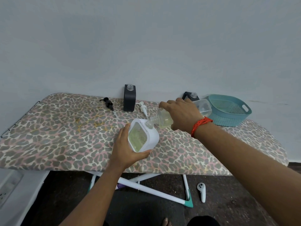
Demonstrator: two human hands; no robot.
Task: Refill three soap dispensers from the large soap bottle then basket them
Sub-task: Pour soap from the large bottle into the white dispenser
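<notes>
Pale grey wall [146, 38] behind; leopard-print ironing board [57, 136] stood against it as the work surface. Teal perforated basket [231, 118] sat at the board's far right end. Large soap bottle [163, 117], clear with yellowish liquid, was tipped nearly flat, neck down-left, mouth meeting the opening of the white dispenser [146, 137]. Right hand [180, 113] gripped the bottle from above, fingers wrapped round its body. Left hand [127, 150] held the white dispenser near the board's front edge, tilted, thumb curled round its lower side; greenish fill showed through its window. One black dispenser [129, 100] stood upright and uncapped by the wall; a second black dispenser [193, 96] was partly hidden behind the right hand. Black pump [108, 103] and white pump [143, 108] lay loose on the board on either side of the upright one.
</notes>
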